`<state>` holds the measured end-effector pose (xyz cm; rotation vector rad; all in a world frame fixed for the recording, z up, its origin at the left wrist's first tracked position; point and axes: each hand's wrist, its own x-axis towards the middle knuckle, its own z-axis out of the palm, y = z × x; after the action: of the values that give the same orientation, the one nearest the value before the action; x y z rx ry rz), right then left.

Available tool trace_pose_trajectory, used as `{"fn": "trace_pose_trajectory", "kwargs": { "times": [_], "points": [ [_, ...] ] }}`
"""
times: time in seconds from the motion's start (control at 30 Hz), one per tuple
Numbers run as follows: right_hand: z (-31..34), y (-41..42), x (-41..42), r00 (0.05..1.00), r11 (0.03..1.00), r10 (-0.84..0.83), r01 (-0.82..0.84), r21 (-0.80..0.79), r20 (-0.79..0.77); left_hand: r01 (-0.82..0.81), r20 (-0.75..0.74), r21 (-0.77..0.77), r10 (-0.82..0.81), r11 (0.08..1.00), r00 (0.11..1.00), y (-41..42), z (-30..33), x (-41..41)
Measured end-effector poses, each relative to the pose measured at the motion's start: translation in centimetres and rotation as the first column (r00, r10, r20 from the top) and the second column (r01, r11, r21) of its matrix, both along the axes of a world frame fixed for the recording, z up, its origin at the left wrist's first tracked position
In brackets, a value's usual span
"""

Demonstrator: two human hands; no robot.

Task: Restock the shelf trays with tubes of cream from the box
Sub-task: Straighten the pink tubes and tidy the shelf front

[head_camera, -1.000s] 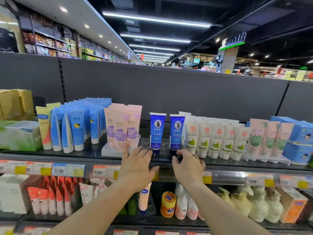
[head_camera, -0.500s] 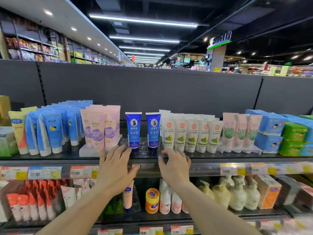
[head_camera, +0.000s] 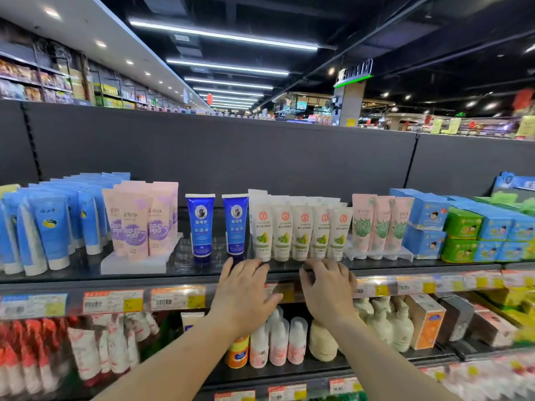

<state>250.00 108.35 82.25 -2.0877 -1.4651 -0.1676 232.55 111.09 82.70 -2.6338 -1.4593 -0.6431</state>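
Head view: shelf carries standing rows of tubes, caps down so the labels face the aisle. White tubes fill a clear tray at centre; the clear tray to their left holds only two blue tubes, probably the gap to refill. Left hand lies flat, fingers loose, on the near shelf edge; right hand curls its fingers over the white tubes' tray lip, likely to pull it near. No box visible.

Single head-worn wide-angle view, facing forward and slightly down, close to shelf front edge at arm's reach; store aisle and ceiling beyond.
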Motion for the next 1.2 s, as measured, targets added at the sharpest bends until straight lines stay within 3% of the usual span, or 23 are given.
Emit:
{"fn": "trace_pose_trajectory", "kwargs": {
  "times": [0.13, 0.53, 0.8, 1.0, 1.2],
  "points": [
    [0.3, 1.1, -1.0, 0.996, 0.997, 0.045, -0.041, -0.062, 0.071, 0.008, 0.025, -0.025, -0.008, 1.0, 1.0, 1.0, -0.6, -0.5],
    [0.3, 2.3, -0.7, 0.997, 1.0, -0.023, 0.024, -0.019, 0.068, 0.032, 0.078, 0.019, -0.033, 0.999, 0.996, 2.1, -0.9, -0.6],
    [0.4, 0.8, 4.8, 0.955, 0.95, -0.288, 0.294, 0.101, -0.07, -0.179, 0.147, 0.06, 0.169, 0.982, 0.975, 1.5, -1.2, 1.7],
    [0.3, 1.1, 7.1, 0.988, 0.995, -0.071, 0.079, 0.055, -0.135, -0.308, 0.215, -0.025, 0.306, 0.951, 0.928, 1.0, -0.8, 4.4],
    [0.6, 0.8, 8.4, 0.978, 0.998, 0.044, -0.032, 0.06, -0.204, -0.38, 0.273, -0.113, 0.397, 0.918, 0.876, 0.7, -0.1, 5.4]
  ]
}}
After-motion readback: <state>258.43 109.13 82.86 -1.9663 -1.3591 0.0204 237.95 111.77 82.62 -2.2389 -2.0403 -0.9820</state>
